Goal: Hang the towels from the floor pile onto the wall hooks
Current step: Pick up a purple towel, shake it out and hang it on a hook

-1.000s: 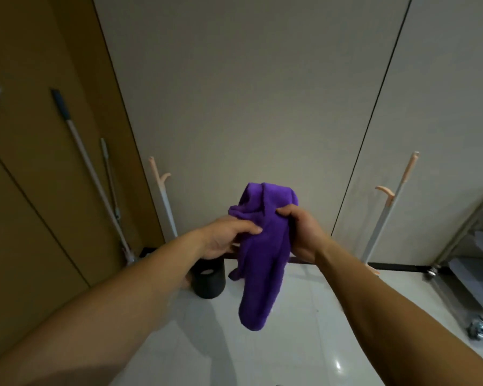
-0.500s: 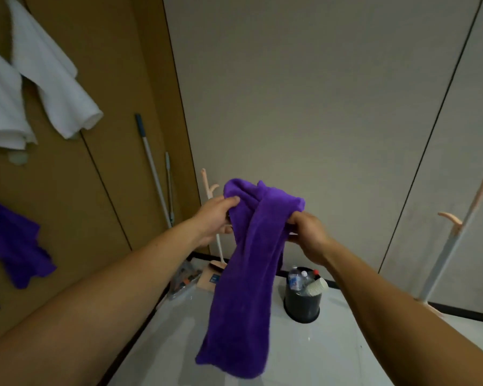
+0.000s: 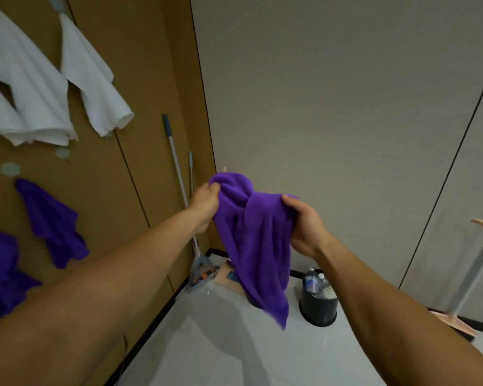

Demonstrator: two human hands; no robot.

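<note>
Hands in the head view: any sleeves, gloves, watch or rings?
Nothing worn shows. The left hand and right hand are ungloved, both forearms bare to the frame edge, no sleeve, watch or band at either wrist. Some fingers are hidden, so rings cannot be ruled out.

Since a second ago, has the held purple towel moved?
Yes: the held purple towel crossed from right of the black bin to its left.

Plain purple held towel (image 3: 258, 240), plain white towels (image 3: 31, 87) and purple towels (image 3: 53, 224) against ochre-brown panel (image 3: 140, 79), grey-beige wall (image 3: 332, 107), black bin (image 3: 318, 312), glossy white floor (image 3: 262, 358).
</note>
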